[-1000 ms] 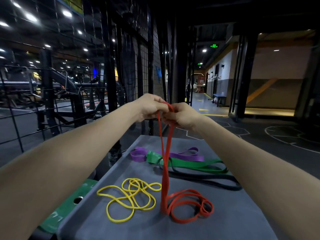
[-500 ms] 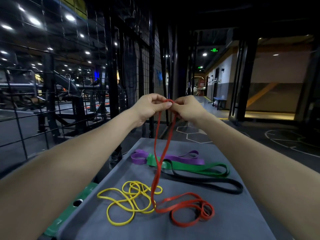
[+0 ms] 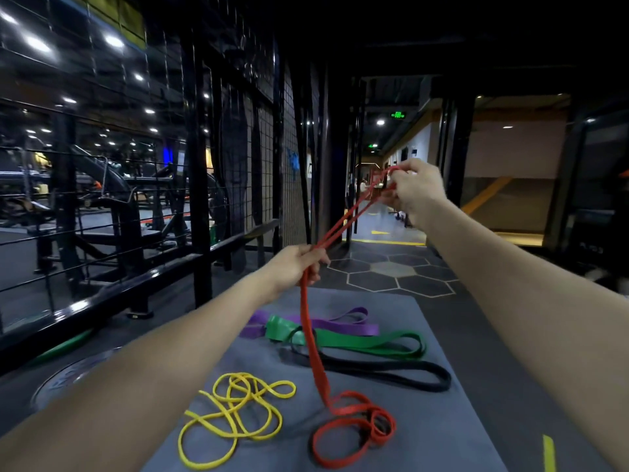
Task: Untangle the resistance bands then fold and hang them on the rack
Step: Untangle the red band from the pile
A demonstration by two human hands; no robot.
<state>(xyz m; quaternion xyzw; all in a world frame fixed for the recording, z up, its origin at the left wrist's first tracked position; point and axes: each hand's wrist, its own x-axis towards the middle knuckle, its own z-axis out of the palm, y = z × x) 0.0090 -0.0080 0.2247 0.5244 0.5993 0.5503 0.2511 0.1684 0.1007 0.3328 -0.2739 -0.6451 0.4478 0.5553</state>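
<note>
Dim gym, small bright ceiling spots [image 3: 114, 40] upper left — wide-angle bending at edges, slightly soft overall.

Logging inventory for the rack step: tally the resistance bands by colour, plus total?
red band: 1, held by the left hand and right hand, lower end coiled on the mat
yellow band: 1
purple band: 1
green band: 1
black band: 1
Total: 5
</note>
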